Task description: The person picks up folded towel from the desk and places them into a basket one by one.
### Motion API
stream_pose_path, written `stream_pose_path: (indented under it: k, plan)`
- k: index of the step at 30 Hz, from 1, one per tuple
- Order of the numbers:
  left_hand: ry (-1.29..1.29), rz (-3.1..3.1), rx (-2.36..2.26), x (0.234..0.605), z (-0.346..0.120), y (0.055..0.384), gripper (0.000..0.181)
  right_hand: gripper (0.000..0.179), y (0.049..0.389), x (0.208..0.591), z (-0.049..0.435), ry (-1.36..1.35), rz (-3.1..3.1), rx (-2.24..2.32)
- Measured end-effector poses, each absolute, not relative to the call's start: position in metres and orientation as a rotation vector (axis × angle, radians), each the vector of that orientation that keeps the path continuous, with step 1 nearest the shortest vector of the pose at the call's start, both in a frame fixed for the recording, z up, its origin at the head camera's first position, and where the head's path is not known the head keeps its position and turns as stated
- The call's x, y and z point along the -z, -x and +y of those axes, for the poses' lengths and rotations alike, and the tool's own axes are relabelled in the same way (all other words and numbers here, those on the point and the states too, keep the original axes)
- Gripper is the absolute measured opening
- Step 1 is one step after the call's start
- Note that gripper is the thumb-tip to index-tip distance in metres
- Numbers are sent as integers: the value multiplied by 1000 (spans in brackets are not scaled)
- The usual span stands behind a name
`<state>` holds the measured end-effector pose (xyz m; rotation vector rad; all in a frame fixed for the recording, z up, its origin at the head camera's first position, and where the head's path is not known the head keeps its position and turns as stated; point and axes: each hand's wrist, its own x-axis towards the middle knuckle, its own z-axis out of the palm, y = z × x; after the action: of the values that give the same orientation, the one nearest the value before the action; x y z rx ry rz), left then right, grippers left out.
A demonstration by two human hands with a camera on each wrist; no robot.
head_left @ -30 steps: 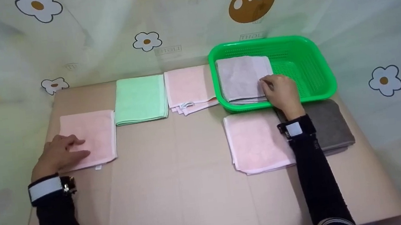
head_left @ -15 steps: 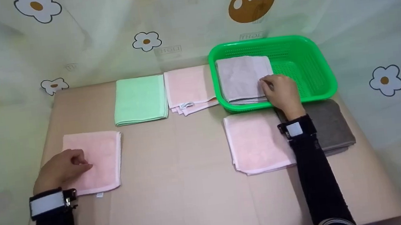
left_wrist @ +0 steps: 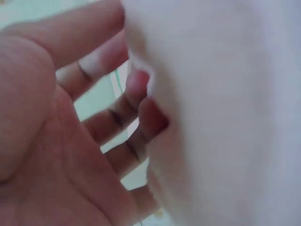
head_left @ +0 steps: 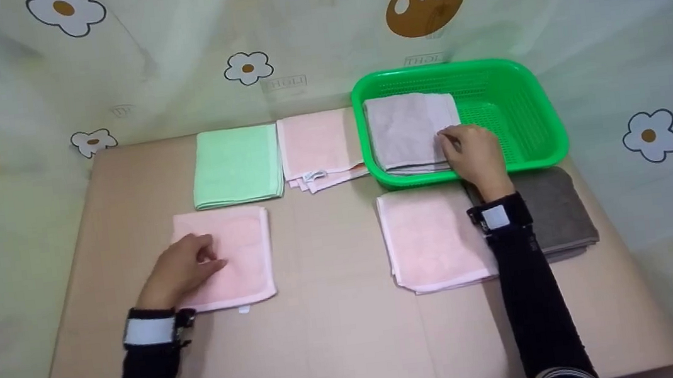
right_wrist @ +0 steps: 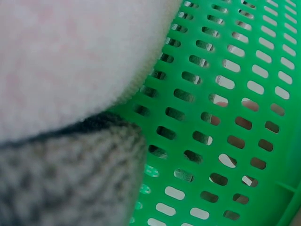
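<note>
In the head view my left hand (head_left: 181, 273) pinches the left side of a folded pink towel (head_left: 244, 256) low over the table. The left wrist view has the thumb on one side of the towel (left_wrist: 211, 113) and the fingers curled behind it. My right hand (head_left: 475, 154) reaches over the near rim of a green plastic basket (head_left: 551, 126). Its fingers are curled, with thumb and forefinger pinching the right edge of a folded grey towel (head_left: 406, 130) inside. The right wrist view has the perforated basket wall (right_wrist: 225, 113) and blurred cloth, without the hand.
A folded green towel (head_left: 237, 165) and another pink towel (head_left: 318, 143) lie along the table's back edge, left of the basket. In front of the basket are a pink towel (head_left: 434, 238) and a dark grey-brown towel (head_left: 557, 208), partly under the right forearm.
My left hand has brought the pink towel from the table's left side, first toward me, then rightward to below the green towel. The right hand stays put at the grey towel.
</note>
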<state>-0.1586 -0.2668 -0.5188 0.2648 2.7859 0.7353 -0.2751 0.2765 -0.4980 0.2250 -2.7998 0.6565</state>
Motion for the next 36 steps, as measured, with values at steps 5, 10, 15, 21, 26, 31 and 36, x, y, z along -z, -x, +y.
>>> stream_pose_path:
  k: [5, 10, 15, 21, 26, 31, 36]
  plan:
    - [-357, 2825, -741, 528, -216, 165, 22, 29, 276, 498, 275, -222, -2799, -652]
    - [-407, 2881, -681, 535, -165, 165, 24, 30, 275, 498, 274, -235, -2807, -653]
    - [-502, 2907, -624, 535, -125, 165, 25, 30, 275, 498, 275, -235, -2784, -640]
    - [-643, 2947, -597, 540, -93, 167, 27, 30, 276, 498, 275, -223, -2792, -631]
    - [-685, 2980, -569, 539, -78, 165, 27, 29, 276, 499, 274, -213, -2803, -636]
    - [-646, 2982, -591, 539, -76, 165, 26, 29, 276, 498, 274, -217, -2792, -636]
    - [-648, 2896, -707, 534, -82, 169, 22, 29, 276, 498, 275, -209, -2803, -625]
